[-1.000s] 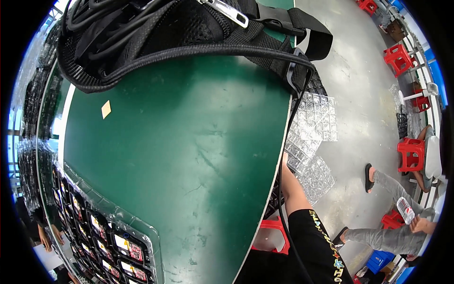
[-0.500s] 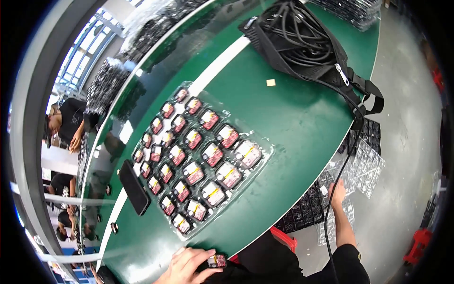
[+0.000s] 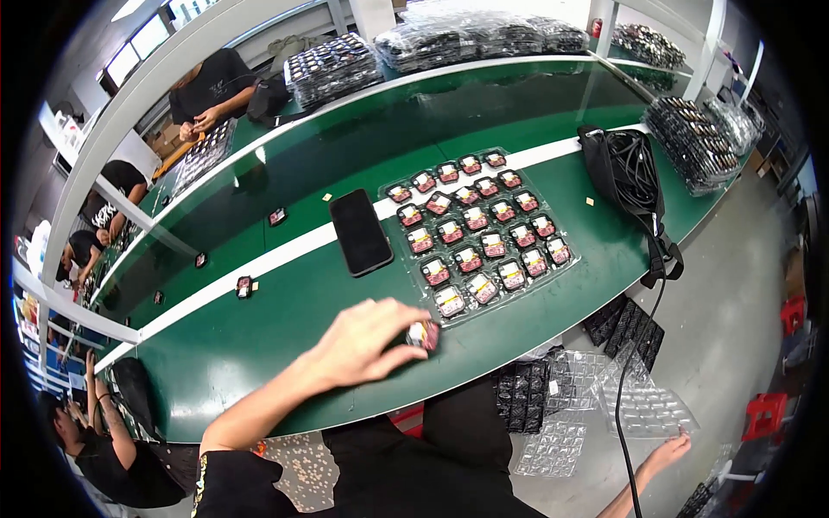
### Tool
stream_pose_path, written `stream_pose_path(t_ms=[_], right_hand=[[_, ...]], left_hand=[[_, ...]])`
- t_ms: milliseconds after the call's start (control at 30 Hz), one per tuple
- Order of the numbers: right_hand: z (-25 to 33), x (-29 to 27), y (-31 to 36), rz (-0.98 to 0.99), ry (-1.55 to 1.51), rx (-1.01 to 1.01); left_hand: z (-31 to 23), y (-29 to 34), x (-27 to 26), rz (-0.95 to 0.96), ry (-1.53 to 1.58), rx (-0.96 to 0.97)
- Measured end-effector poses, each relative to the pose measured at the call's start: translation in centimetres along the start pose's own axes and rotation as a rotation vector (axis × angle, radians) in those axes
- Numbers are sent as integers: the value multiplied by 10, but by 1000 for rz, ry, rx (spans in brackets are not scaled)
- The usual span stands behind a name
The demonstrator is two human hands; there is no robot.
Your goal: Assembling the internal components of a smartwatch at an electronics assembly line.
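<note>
My left hand point(image 3: 367, 341) is at the near side of the green table, closed round a small black pack with a pink-and-white top point(image 3: 422, 334). Just beyond it lies a clear plastic tray point(image 3: 566, 269), its pockets filled with rows of similar packs point(image 3: 476, 217). Low on the right, beyond the table edge, my right hand point(image 3: 669, 452) pinches the corner of a clear empty tray sheet point(image 3: 649, 411), which hangs tilted over the floor. More clear trays point(image 3: 550, 449) and black trays point(image 3: 521, 395) lie beneath it.
A black phone point(image 3: 361, 233) lies left of the filled tray. Beyond the right end of the tray sits a black bag of cables point(image 3: 629, 173), with a cable trailing off the table. Loose packs point(image 3: 244, 287) are scattered leftward. Co-workers point(image 3: 211, 91) sit along the far side; stacked trays point(image 3: 691, 142) stand far right.
The view has swung level and leftward. My left hand has brought the pack from the table's near edge up beside the filled tray. My right hand has lifted a clear tray sheet.
</note>
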State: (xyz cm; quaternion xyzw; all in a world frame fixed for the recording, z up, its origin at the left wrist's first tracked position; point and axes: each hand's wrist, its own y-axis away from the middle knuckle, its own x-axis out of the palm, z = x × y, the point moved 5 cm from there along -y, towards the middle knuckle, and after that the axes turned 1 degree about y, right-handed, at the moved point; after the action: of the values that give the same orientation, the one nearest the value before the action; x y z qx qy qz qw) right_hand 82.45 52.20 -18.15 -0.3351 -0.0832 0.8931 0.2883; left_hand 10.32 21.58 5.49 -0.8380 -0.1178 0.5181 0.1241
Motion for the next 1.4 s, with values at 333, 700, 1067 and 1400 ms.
stream_pose_path(t_ms=[333,700,1067,1400], right_hand=[[392,-189,-61,-559,94,-737],[590,15,-14,652,-1105,-394],[614,271,92,1238,-981,143],[540,256,138,1286,-545,154]], left_hand=[[274,34,-120,-218,-361,-530],[271,55,-111,-226,-291,-487],[196,102,-124,-237,-197,-531],[132,158,-112,-37,-438,-522]])
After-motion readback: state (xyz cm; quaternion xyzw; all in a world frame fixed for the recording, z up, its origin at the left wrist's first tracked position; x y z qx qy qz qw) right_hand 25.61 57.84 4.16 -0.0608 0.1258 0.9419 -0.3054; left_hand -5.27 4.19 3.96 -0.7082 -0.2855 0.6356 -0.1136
